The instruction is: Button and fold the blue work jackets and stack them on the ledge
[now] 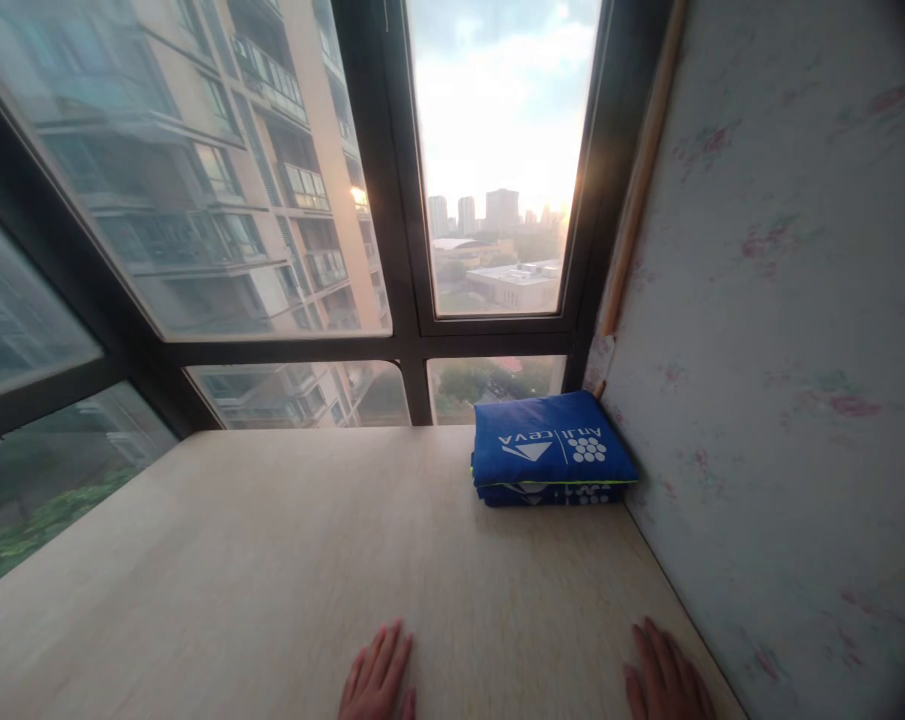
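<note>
Both your hands lie near the close edge of the view, palms toward the pale, wood-grained flat surface [257, 560], with no object visible in either: your bare left hand [375, 675] has its fingers extended and close together, thumb set apart, and your bare right hand [669, 675] has its fingers extended and slightly fanned, just beside the white wall with faded pink flowers [797, 300]. The folded blue fabric stack with white printed logos and a thin yellow-green edge [546, 440] sits ahead of you, in the far right corner between that wall and the dark metal window frame [294, 350], well apart from both hands. The likeliest trouble comes from that corner: a reach on the right side could scrape your knuckles along the wall, because the gap there looks narrow. The stack shows at least two layers, so a grip on the upper one alone could slide it off the lower, and a forward push could crumple the folds against the frame. I cannot tell whether the stack touches the wall, so its right edge may drag.
</note>
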`<control>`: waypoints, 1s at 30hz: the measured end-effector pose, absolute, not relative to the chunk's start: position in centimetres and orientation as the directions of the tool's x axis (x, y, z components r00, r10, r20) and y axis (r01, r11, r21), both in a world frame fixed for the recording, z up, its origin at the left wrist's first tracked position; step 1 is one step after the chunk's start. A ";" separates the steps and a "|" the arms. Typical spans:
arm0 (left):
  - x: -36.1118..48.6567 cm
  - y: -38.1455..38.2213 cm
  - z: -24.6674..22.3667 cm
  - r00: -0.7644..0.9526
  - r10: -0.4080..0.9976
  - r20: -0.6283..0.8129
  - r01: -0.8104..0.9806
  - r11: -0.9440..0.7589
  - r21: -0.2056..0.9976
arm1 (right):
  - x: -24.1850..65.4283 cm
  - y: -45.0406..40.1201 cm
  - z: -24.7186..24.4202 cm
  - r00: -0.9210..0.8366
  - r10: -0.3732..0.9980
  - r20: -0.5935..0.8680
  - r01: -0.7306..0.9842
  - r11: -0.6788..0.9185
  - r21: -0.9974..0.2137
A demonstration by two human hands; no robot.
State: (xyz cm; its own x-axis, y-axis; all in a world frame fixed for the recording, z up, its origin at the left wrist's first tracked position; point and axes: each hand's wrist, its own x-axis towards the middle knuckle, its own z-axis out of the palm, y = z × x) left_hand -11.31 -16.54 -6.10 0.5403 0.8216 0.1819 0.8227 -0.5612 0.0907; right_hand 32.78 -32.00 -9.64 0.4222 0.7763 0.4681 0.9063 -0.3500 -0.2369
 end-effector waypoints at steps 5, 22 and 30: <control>-10.3 -17.4 -4.0 0.504 0.850 0.151 0.845 -0.521 0.118 | 32.2 -32.0 -9.6 0.384 0.772 0.506 0.923 -0.342 -0.180; -9.5 -18.0 -2.3 0.451 0.878 0.162 0.843 -0.478 0.247 | 32.0 -32.1 -8.9 0.350 0.777 0.523 0.935 -0.321 -0.149; -9.5 -18.0 -2.1 0.460 0.877 0.141 0.849 -0.481 0.220 | 31.7 -32.2 -8.6 0.356 0.782 0.511 0.932 -0.338 -0.132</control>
State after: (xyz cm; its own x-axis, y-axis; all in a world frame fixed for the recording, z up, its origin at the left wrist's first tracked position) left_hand -9.46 -18.00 -2.06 0.4599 0.8767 0.1412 0.8488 -0.4807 0.2202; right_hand 31.68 -32.24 -8.56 0.3563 0.7825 0.5107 0.9318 -0.3382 -0.1319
